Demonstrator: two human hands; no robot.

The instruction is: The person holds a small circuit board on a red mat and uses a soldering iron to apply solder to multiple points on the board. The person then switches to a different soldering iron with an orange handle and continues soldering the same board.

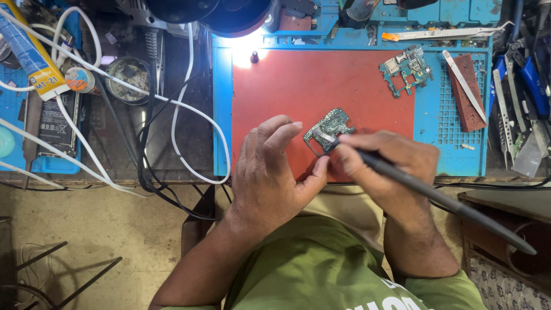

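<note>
the left hand [274, 172] steadies a small green circuit board [328, 129] on the red work mat [298, 86], thumb pressed at the board's near edge, fingers curled loosely above it and not clasped around anything. the right hand [384, 163] grips a dark soldering iron [436, 198] like a pen, its tip touching the board. the board lies near the mat's front edge. a second circuit board [406, 69] lies well apart at the mat's far right corner. tweezers [464, 85] rest across a reddish-brown block [470, 109] on the blue tray [221, 115]. white cables [183, 132] loop over the bench to the left.
</note>
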